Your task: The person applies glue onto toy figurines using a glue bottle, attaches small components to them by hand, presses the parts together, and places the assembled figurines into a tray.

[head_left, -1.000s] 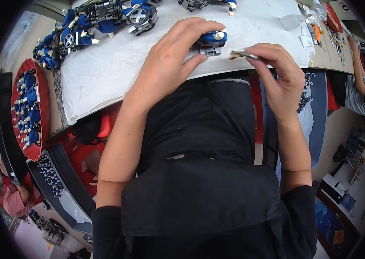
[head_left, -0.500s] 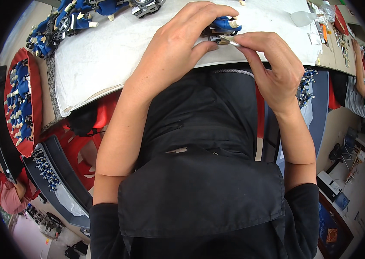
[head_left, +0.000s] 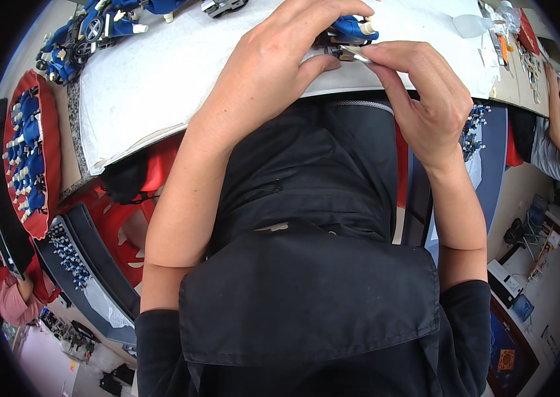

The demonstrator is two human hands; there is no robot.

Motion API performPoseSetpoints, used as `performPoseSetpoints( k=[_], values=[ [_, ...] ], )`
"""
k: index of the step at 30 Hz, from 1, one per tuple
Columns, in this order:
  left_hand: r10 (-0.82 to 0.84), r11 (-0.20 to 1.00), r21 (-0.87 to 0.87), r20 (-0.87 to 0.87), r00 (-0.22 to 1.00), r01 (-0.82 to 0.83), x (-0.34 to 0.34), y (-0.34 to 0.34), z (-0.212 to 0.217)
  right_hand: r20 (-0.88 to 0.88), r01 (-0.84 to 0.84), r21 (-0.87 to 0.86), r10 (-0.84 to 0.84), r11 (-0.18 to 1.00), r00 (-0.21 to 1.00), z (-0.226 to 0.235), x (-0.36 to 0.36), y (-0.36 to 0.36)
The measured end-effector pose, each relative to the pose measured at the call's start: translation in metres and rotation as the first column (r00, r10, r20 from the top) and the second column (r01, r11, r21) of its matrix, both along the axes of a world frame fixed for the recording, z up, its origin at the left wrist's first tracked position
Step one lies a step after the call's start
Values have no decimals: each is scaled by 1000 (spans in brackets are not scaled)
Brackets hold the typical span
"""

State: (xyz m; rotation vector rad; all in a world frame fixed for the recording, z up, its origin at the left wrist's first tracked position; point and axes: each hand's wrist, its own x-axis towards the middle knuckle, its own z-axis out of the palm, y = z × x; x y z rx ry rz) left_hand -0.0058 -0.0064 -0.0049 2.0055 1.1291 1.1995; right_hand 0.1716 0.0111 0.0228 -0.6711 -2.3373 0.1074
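Note:
My left hand (head_left: 273, 63) is closed round a small toy figure (head_left: 354, 28) with a blue body and cream parts. Its fingers arch over the far side and its thumb lies at the near side, close to the white-covered table's front edge. Dark and grey parts show under the blue body. Between the thumb and fingers of my right hand (head_left: 430, 96) is a small, thin whitish piece (head_left: 358, 55), its tip against the figure's near side. What exactly this piece is cannot be made out.
More blue toy figures with black wheels (head_left: 98, 33) crowd the table's far left. A red bag-like holder (head_left: 48, 205) of figures stands left. Grey trays (head_left: 104, 264) of small parts flank my lap. A translucent bottle (head_left: 470, 26) and tools (head_left: 503, 49) lie far right, near another person's arm (head_left: 553, 99).
Both hands and the toy figure have shifted slightly away and to the right. The whitish piece stays in my right hand, now lying at a slightly different angle against the figure.

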Motion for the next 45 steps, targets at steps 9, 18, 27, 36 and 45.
performPoseSetpoints(
  k=[9, 18, 27, 36, 45],
  values=[
    [2, 1000, -30, 13, 1000, -2, 0, 5, 3, 18, -9, 4, 9, 1000, 1000, 3, -2, 6],
    [-10, 1000, 18, 41, 999, 9, 0, 2, -1, 48, 13, 27, -14, 1000, 999, 3, -4, 2],
    [185, 982, 36, 29, 982, -186, 18, -4, 4, 55, 80, 76, -85, 994, 995, 8, -7, -2],
    [306, 945, 99, 57, 950, -311, 23, -5, -11, 119, 102, -104, -90, 989, 989, 19, -13, 3],
    [275, 961, 40, 0, 962, -274, 30, -1, 5, 6, 108, -95, -108, 990, 994, 19, -9, 12]
  ],
)
